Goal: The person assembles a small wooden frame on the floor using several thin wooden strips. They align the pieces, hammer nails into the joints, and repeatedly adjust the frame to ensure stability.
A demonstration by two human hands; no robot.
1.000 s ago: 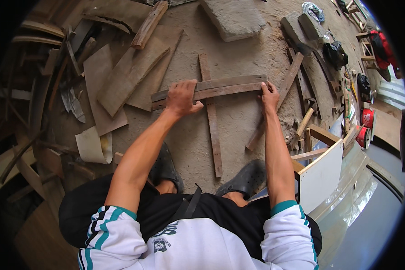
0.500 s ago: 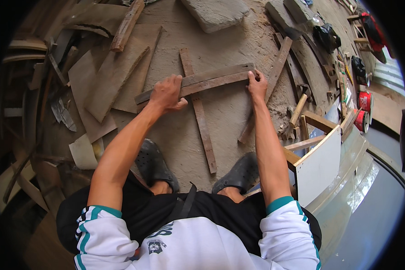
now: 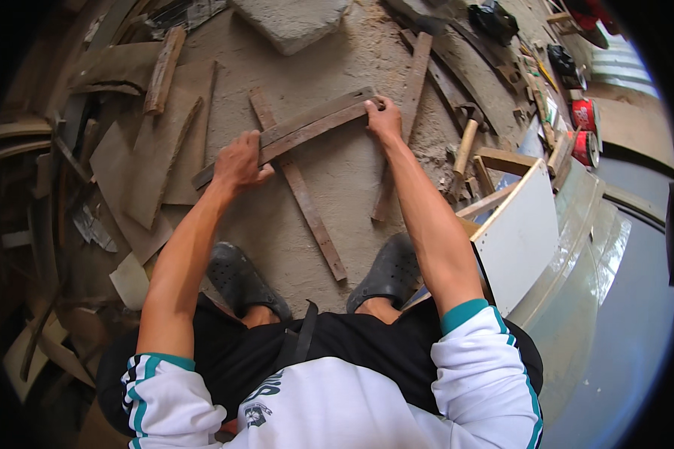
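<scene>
My left hand [image 3: 237,162] is closed round the near left part of a long brown wooden strip [image 3: 318,121]. At its far right end, my right hand [image 3: 384,118] grips it with the thumb on the near side. A lengthwise line runs along the wood; whether it is one piece or two laid together I cannot tell. It slants up to the right, over another thin wooden strip [image 3: 311,213] on the ground that it crosses. The fingers of my left hand are partly hidden behind the wood.
Wooden boards [image 3: 146,165] and scraps pile up on the left. A concrete slab [image 3: 292,22] lies at the far side. To the right are a plank [image 3: 408,112], a wooden-handled hammer [image 3: 466,146], a white-sided wooden frame [image 3: 520,236] and red cans [image 3: 584,116]. My dark clogs [image 3: 386,273] stand nearby.
The view has shifted, so the surroundings sit farther left in the picture. Both hands keep their grip on the wooden strip, which now tilts more steeply up to the right.
</scene>
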